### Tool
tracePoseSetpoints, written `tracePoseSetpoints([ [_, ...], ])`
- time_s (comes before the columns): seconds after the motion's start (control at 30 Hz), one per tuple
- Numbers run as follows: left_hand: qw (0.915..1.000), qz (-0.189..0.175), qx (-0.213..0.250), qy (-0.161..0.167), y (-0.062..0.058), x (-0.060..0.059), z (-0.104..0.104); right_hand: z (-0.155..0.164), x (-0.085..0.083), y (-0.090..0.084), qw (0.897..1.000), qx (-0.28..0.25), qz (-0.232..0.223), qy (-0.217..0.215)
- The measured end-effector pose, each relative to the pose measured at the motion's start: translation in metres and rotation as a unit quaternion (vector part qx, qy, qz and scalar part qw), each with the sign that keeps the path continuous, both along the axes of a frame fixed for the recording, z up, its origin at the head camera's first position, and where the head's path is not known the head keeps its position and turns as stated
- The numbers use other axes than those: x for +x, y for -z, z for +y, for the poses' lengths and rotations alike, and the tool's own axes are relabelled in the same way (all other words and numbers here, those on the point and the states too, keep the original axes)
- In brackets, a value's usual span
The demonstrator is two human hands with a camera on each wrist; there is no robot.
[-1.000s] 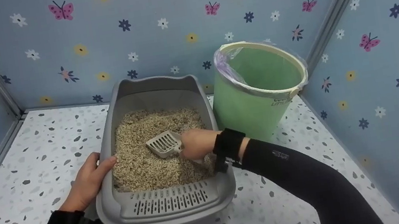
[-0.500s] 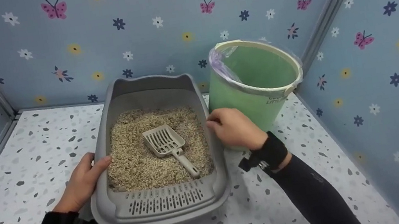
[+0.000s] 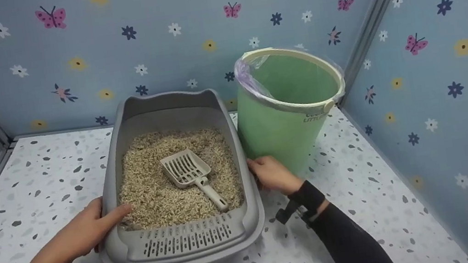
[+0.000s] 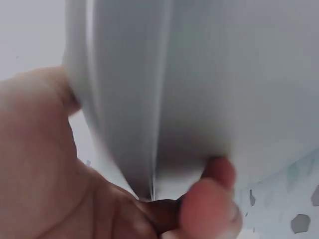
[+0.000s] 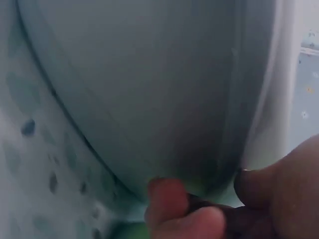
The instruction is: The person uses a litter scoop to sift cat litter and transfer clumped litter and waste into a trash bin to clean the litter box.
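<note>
A grey litter box [image 3: 188, 260] holds tan pellet litter [image 3: 157, 191]. On the litter lies a beige slotted litter scoop [image 3: 188, 168], its handle pointing toward the front right. My left hand [image 3: 79, 231] grips the box's left side, thumb over the rim and fingers underneath; the left wrist view shows the fingertips [image 4: 207, 204] curled below the box's edge. At the opposite side my right hand [image 3: 273, 174] holds the rim, and its curled fingers [image 5: 167, 201] reach under the edge in the right wrist view.
A green bin [image 3: 274, 137] with a clear bag over its cream rim stands close against the box's right side. Flower-patterned blue wall panels [image 3: 175, 52] enclose the back and sides. The speckled white floor [image 3: 44, 178] runs beneath everything.
My right hand let go of the scoop, leaving it on the litter, and moved right and down to the box's rim. My left hand shifted slightly toward the front along the left rim.
</note>
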State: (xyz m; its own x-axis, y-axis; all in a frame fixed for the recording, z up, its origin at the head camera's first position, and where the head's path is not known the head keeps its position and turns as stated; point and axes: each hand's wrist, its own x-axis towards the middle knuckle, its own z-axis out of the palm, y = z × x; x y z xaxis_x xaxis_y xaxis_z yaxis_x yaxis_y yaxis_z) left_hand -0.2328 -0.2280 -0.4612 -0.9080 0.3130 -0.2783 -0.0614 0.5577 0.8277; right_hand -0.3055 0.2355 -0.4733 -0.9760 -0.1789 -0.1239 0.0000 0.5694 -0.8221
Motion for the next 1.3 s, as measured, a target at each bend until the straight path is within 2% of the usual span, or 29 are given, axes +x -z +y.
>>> tracePoseSetpoints([
  [0.07, 0.9999, 0.014, -0.005, -0.003, 0.0, 0.001, 0.002, 0.001, 0.002, 0.003, 0.999, -0.037, -0.007, -0.003],
  [0.1, 0.9997, 0.022, -0.007, -0.004, 0.001, 0.0, 0.003, -0.001, 0.006, -0.001, 0.999, -0.049, -0.015, 0.003],
  [0.23, 0.9984, 0.055, -0.01, 0.005, 0.003, -0.005, 0.001, -0.005, 0.012, -0.001, 0.996, -0.082, -0.013, 0.013],
  [0.37, 0.9981, 0.06, -0.009, 0.012, 0.003, -0.013, -0.007, -0.012, 0.018, 0.0, 0.991, -0.125, -0.035, 0.024],
  [0.5, 0.9966, 0.074, -0.03, 0.02, 0.003, -0.022, -0.019, -0.016, 0.025, 0.002, 0.984, -0.165, -0.072, 0.003],
  [0.6, 0.9957, 0.075, -0.048, 0.022, 0.004, -0.023, -0.026, -0.017, 0.026, 0.004, 0.979, -0.176, -0.097, -0.018],
  [0.7, 0.9953, 0.07, -0.062, 0.024, 0.002, -0.012, -0.029, -0.017, 0.021, 0.006, 0.979, -0.177, -0.099, -0.013],
  [0.73, 0.9958, 0.063, -0.062, 0.022, 0.002, -0.007, -0.029, -0.017, 0.018, 0.007, 0.98, -0.176, -0.094, -0.005],
  [0.87, 0.9941, 0.072, -0.08, 0.011, 0.001, 0.017, -0.024, -0.019, 0.005, 0.008, 0.98, -0.184, -0.077, 0.009],
  [0.97, 0.9918, 0.088, -0.092, 0.0, 0.002, 0.021, -0.02, -0.019, 0.001, 0.007, 0.975, -0.202, -0.087, 0.008],
  [1.1, 0.9897, 0.1, -0.102, 0.003, 0.004, 0.012, -0.025, -0.022, 0.005, 0.007, 0.97, -0.222, -0.102, 0.008],
  [1.3, 0.9935, 0.082, -0.079, 0.001, 0.01, -0.007, -0.057, -0.029, 0.021, 0.007, 0.96, -0.239, -0.139, -0.034],
])
